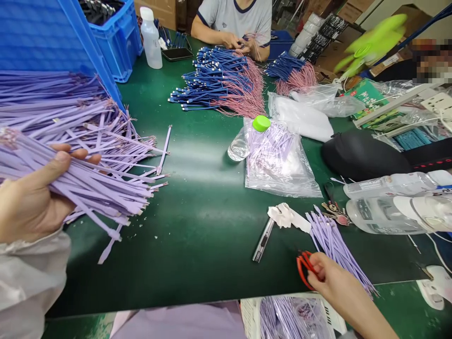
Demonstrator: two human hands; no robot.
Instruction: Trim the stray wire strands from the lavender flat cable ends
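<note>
Currently the left hand (42, 202) is curled around a thick bundle of flat lilac cables (95, 183) at nine o'clock, above the dark green bench (212, 259) and beside a loose pile of similar cables (102, 122). Toward four o'clock the right hand (328, 278) grips red-handled snips (300, 269) near the bench's front edge, beside a smaller lilac bunch (339, 247) reaching past that edge; open surface stretches leftward from a silver-and-black utility knife (263, 241).

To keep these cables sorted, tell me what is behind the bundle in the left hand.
Behind the bundle, a heap of lilac cables shows. The bundle and the left hand cover whatever lies directly behind them, so that cannot be seen.
</note>
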